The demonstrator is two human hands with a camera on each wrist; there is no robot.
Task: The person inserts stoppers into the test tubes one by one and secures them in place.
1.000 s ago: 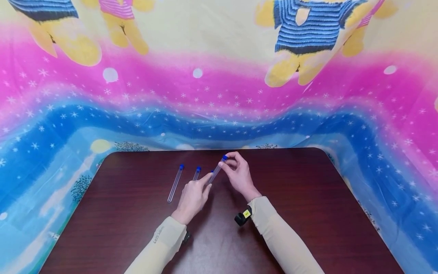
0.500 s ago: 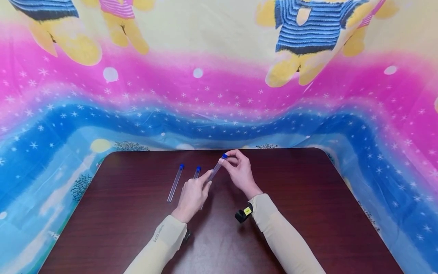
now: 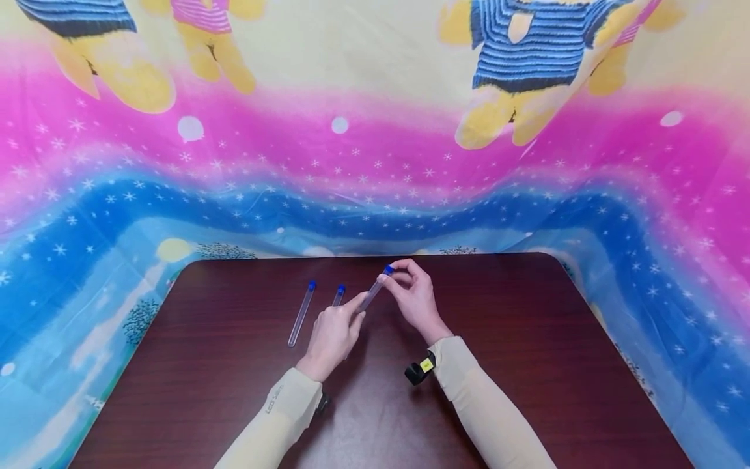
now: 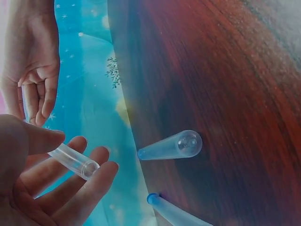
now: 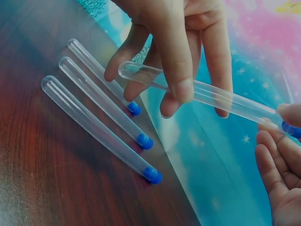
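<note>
A clear test tube (image 3: pixel 374 293) with a blue cap (image 5: pixel 292 129) is held slanted above the table by both hands. My left hand (image 3: pixel 331 331) pinches its body between thumb and fingers, the rounded end sticking out past them in the right wrist view. At the other end, the thumb and fingers of my right hand (image 3: pixel 417 301) pinch the tube at its cap. Beneath the left hand lie three similar capped test tubes side by side: a near one (image 5: pixel 96 125), a middle one (image 5: pixel 104 102) and a far one (image 5: pixel 96 68). In the head view the left hand hides much of them.
The dark reddish-brown table (image 3: pixel 527 365) has rounded far corners. Behind it hangs a printed cloth (image 3: pixel 375 163) in pink, blue and cream, close along the far edge. A black wrist camera (image 3: pixel 417 372) is strapped below the right sleeve cuff.
Both hands and the held test tube have shifted very slightly to the right, and their grip looks the same. A blue cap beside the left fingers has become hidden.
</note>
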